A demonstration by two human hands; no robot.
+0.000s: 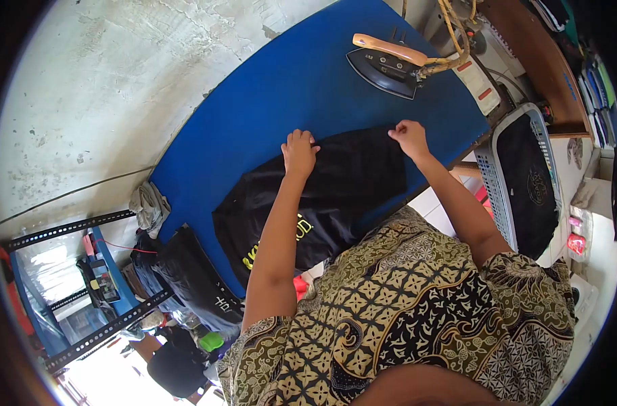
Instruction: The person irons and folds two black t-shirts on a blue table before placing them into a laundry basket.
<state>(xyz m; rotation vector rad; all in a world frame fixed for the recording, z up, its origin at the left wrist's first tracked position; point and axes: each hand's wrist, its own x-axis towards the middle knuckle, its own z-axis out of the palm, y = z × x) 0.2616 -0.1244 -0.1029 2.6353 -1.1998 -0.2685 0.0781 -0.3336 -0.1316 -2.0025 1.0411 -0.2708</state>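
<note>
A black garment with yellow and white lettering lies spread over the blue-covered ironing table, its near side hanging close to my body. At its far edge, my left hand has its fingers bent down on the cloth, gripping the edge. My right hand pinches the far right corner between thumb and fingers. Beyond both hands, an electric iron with a wooden handle rests on the table, apart from the garment. Whether the garment is a shirt cannot be made out from its folds.
A grey plastic basket holding black cloth stands at the right. Packed black garments are stacked on the left beside a metal rack. The iron's cord runs up near a white power strip. A plastered wall borders the table.
</note>
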